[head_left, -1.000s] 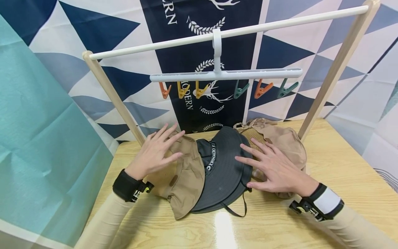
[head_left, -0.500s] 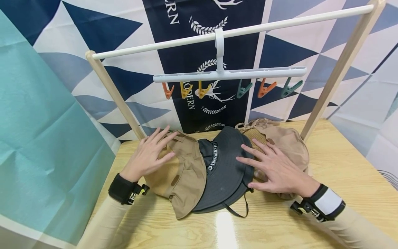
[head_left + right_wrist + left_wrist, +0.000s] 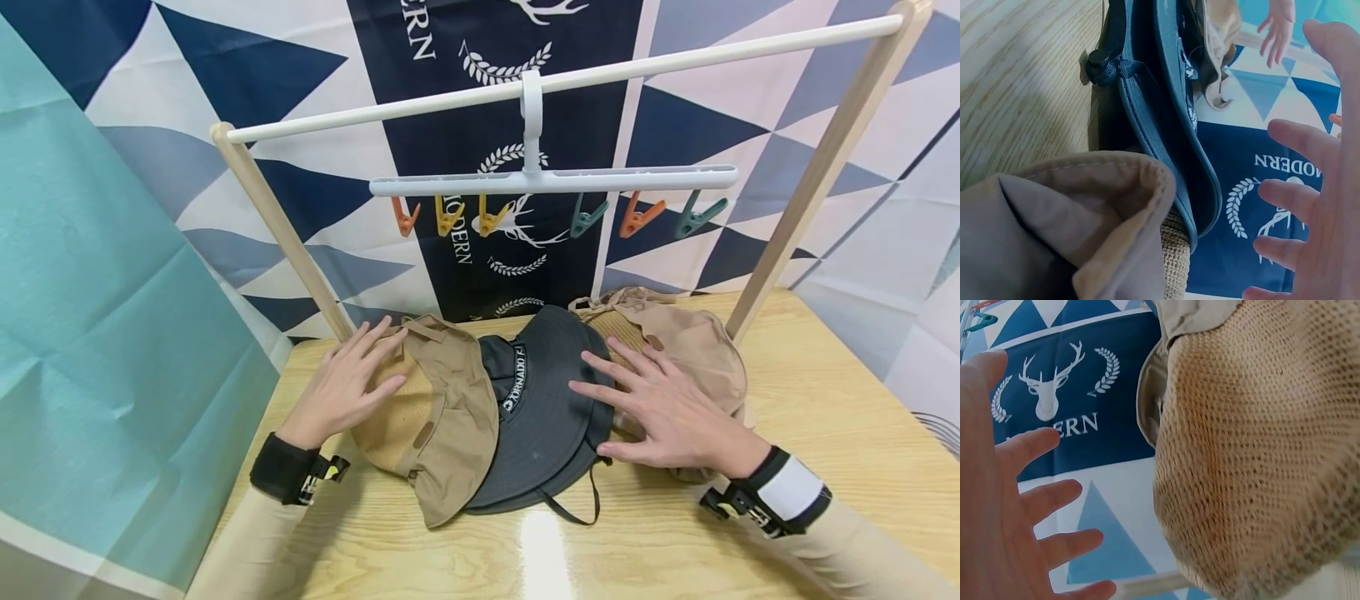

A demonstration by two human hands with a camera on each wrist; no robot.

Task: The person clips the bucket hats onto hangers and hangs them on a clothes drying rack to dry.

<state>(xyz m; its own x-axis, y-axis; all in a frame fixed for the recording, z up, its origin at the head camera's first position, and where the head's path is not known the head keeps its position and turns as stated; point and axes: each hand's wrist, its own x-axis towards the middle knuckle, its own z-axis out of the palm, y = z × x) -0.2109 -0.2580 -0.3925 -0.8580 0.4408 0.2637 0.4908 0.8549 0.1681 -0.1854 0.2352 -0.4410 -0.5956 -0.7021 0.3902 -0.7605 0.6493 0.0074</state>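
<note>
Three hats lie side by side on the wooden table. On the left is a tan hat with a woven crown. The middle one is a dark grey wide-brimmed hat with a lettered band and a black cord. A beige hat with a woven part lies on the right. My left hand, fingers spread, is above the left side of the tan hat; the left wrist view shows it apart from the woven crown. My right hand hovers with fingers spread over the dark and beige hats, holding nothing.
Behind the hats stands a rack with wooden posts and a white rail. A white hanger hangs from it with several coloured clips. Patterned cloth covers the back; a teal sheet is at left.
My left hand has drawn back to the left and slightly down, off the tan hat's brim, uncovering more of its woven crown. The right hand has stayed in place over the hats.
</note>
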